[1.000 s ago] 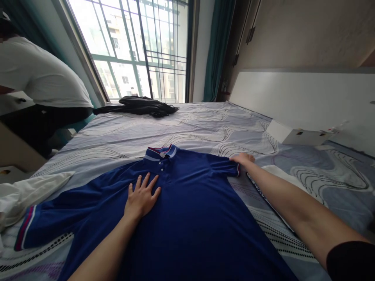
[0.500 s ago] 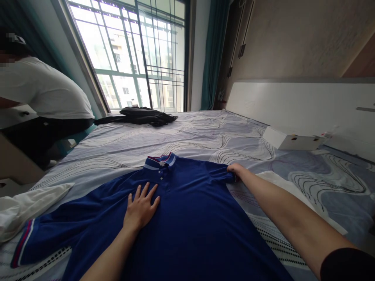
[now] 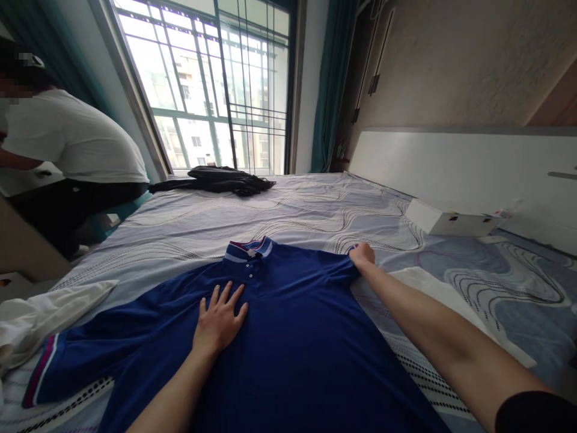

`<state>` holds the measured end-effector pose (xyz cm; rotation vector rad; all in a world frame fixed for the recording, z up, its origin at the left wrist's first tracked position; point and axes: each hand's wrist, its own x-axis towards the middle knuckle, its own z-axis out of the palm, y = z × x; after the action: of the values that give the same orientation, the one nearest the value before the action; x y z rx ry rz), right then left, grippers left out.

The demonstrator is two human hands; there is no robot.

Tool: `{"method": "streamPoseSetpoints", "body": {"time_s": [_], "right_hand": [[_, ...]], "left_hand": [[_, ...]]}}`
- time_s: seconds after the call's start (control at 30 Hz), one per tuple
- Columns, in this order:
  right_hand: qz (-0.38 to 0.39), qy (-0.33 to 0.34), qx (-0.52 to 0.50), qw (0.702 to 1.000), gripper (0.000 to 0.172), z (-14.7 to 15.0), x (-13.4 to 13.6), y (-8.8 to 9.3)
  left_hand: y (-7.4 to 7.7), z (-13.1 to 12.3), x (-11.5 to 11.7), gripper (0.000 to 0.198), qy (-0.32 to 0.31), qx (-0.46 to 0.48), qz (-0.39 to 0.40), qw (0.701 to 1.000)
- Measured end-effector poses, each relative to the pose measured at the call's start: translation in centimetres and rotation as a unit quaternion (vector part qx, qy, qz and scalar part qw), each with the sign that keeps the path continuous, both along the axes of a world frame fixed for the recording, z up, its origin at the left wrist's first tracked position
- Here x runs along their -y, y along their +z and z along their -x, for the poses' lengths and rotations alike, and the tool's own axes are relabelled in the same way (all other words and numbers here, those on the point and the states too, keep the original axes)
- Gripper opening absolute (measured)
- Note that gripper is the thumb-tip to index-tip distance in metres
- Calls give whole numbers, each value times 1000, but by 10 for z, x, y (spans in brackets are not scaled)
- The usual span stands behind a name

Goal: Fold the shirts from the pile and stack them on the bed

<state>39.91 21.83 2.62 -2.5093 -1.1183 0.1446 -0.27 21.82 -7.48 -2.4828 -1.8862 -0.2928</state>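
Observation:
A dark blue polo shirt [image 3: 288, 337] lies spread out front side up on the bed, its collar pointing away from me. The collar has light blue and red stripes, and small white buttons show below it. My left hand [image 3: 220, 319] rests flat on the shirt's chest beside the buttons, fingers spread. At the far right, my right hand [image 3: 362, 257] is closed on the end of the shirt's short sleeve, which is drawn outward. The other sleeve lies stretched to the left, with its red and white striped cuff [image 3: 40, 370] showing.
Patterned bedding [image 3: 306, 210] covers the bed. A black garment [image 3: 225, 180] lies at its far edge, and a white box [image 3: 451, 219] stands near the headboard [image 3: 473, 162]. White cloth [image 3: 49, 313] lies at left, another [image 3: 433, 288] under my right forearm. A person in white [image 3: 94, 138] bends over at left.
My right hand has lifted slightly and turned, pulling the sleeve end up and outward. The left hand stays flat on the shirt. The view has shifted a little.

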Motion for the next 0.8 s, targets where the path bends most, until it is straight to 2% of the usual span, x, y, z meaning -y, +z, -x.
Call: {"method": "streamPoseSetpoints", "body": {"time_s": [0.03, 0.1, 0.17, 0.2, 0.27, 0.3, 0.37, 0.43, 0.47, 0.53, 0.63, 0.7, 0.8], "right_hand": [[-18, 25, 15, 999, 33, 17, 0, 1], [-54, 133, 67, 987, 38, 59, 4, -4], [-71, 316, 158, 933, 38, 108, 18, -21], [-71, 380, 191, 902, 39, 132, 27, -32], [-78, 457, 228, 856, 41, 171, 50, -56], [-83, 472, 233, 846, 45, 185, 60, -66], [-71, 431, 229, 870, 53, 198, 75, -79], [-18, 345, 207, 915, 57, 196, 80, -83], [15, 317, 192, 929, 55, 192, 80, -83], [58, 315, 168, 932, 44, 183, 78, -78], [73, 375, 122, 916, 29, 175, 69, -66], [91, 380, 75, 918, 39, 173, 57, -57], [59, 316, 61, 945, 66, 171, 31, -51]], "left_hand": [[0, 0, 0, 58, 0, 0, 0, 1000], [1, 0, 0, 59, 0, 1, -2, 1000], [1, 0, 0, 59, 0, 2, -6, 1000], [1, 0, 1, 59, 0, 3, -7, 1000], [1, 0, 2, 59, 1, 5, -8, 1000], [2, 1, 2, 59, 1, 6, -9, 1000], [2, 0, 4, 59, -3, 8, -9, 1000], [3, 0, 4, 58, -6, 11, -9, 1000], [3, 0, 4, 58, -7, 13, -9, 1000], [3, -1, 4, 58, -6, 15, -8, 1000], [2, -1, 4, 59, -3, 16, -7, 1000], [1, 0, 3, 59, -4, 18, -8, 1000], [0, 0, 2, 59, -8, 18, -12, 1000]]}}
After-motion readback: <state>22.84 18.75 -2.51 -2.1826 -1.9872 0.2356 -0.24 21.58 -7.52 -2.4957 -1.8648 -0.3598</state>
